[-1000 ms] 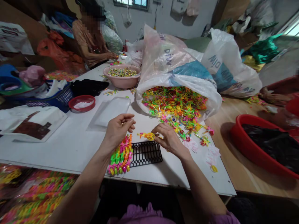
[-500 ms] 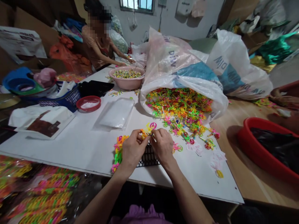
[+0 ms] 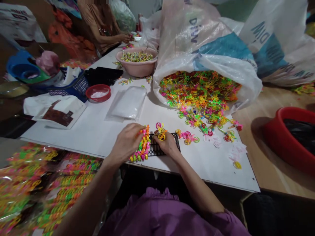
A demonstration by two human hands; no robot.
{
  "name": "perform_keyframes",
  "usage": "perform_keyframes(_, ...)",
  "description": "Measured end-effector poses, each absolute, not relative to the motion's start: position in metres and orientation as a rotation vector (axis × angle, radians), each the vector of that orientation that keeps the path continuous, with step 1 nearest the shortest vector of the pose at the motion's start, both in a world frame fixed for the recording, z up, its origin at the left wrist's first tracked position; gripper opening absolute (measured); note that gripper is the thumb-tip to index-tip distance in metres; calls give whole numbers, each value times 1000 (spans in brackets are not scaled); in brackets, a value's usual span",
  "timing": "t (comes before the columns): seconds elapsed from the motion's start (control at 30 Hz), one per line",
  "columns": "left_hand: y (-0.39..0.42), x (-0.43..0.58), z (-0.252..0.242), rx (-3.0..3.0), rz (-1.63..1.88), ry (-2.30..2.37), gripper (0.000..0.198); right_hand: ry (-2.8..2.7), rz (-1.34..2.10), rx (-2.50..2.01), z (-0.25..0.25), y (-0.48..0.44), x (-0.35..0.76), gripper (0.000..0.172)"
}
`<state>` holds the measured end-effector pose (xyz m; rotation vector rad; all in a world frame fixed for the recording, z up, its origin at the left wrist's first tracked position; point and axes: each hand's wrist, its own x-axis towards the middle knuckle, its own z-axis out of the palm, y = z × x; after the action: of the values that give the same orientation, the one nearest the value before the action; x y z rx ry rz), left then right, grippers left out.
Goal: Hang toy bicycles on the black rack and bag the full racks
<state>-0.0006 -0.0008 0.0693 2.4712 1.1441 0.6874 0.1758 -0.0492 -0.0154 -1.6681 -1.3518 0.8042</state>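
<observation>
My left hand (image 3: 129,141) against bright toys (image 3: 140,150) crowded on left part of black rack (image 3: 157,150). My right hand (image 3: 168,142) pinches yellow-and-pink toy (image 3: 161,131) above rack's bare slots. Beyond, open sack (image 3: 182,36), toy pile (image 3: 199,93) spilling onto white table (image 3: 98,134). Pink bowl (image 3: 137,68) left of sack; co-worker (image 3: 98,26) behind. Red tub (image 3: 278,141) far right.
</observation>
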Motion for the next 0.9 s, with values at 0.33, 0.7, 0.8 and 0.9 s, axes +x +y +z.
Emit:
perform_keyframes(0.33, 4, 29, 53, 2578, 460, 987, 28, -1503, 750, -1678, -33, -34, 166, 14)
perform_keyframes(0.7, 11, 29, 46, 2601, 479, 977, 26, -1900, 593, -1916, -20, -33, 161, 28)
perform_keyframes(0.8, 12, 29, 43, 2638, 534, 939, 25, -1926, 609, -1916, -17, -30, 157, 32)
perform_keyframes(0.9, 13, 28, 40, 2664, 598, 918, 24, -1844, 733, -1875, -18, -25, 163, 24)
